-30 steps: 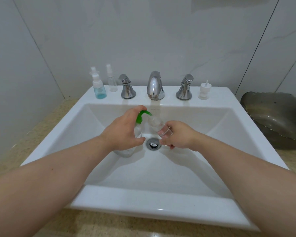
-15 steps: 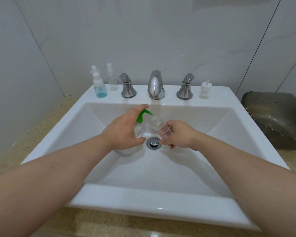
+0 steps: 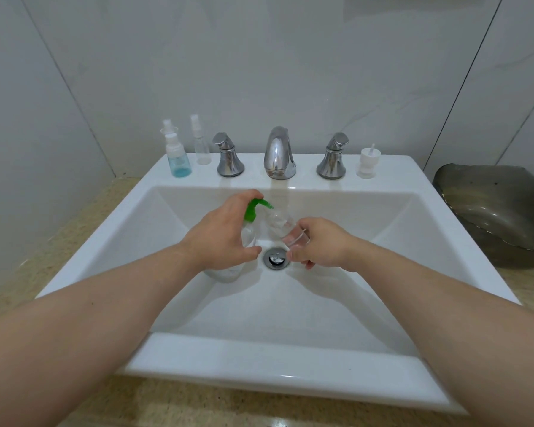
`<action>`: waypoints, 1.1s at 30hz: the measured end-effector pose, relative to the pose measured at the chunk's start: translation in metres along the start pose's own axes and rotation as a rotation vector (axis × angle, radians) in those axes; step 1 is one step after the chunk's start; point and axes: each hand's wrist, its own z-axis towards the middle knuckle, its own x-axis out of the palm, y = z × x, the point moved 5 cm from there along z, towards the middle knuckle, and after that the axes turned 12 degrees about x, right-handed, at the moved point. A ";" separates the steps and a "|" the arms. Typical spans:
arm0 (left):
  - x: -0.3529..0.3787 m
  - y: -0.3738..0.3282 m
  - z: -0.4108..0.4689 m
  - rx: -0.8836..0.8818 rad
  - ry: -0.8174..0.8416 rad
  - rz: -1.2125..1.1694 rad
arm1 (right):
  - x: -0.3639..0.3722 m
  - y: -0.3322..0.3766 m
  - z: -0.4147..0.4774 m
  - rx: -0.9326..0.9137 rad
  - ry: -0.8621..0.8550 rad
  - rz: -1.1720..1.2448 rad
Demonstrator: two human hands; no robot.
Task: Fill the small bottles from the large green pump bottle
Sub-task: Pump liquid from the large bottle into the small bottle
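Note:
A clear pump bottle with a green pump head [image 3: 253,209] stands in the white sink basin [image 3: 321,303]. My left hand [image 3: 221,235] grips its body, with a finger on top of the pump. My right hand [image 3: 318,241] holds a small clear bottle [image 3: 285,226], tilted with its mouth just under the green spout. On the sink's back ledge at the left stand a small bottle with blue liquid [image 3: 177,157] and a slim clear spray bottle [image 3: 200,143]. A loose white pump cap [image 3: 367,161] stands at the right of the ledge.
A chrome spout [image 3: 278,154] with two chrome handles [image 3: 228,157] [image 3: 333,157] sits on the back ledge. The drain [image 3: 276,258] lies between my hands. A grey wavy-edged bowl [image 3: 500,217] rests on the speckled counter at the right. Tiled walls close in behind and left.
Both hands and bottles stay almost where they were; only a slight shift of the whole view shows.

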 end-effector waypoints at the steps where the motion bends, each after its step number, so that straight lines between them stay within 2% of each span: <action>1: 0.000 0.000 0.000 -0.003 0.000 -0.002 | 0.000 0.000 0.000 0.000 0.000 -0.002; 33: 0.001 0.000 -0.001 0.011 -0.004 -0.013 | 0.000 -0.001 0.000 0.001 0.009 -0.011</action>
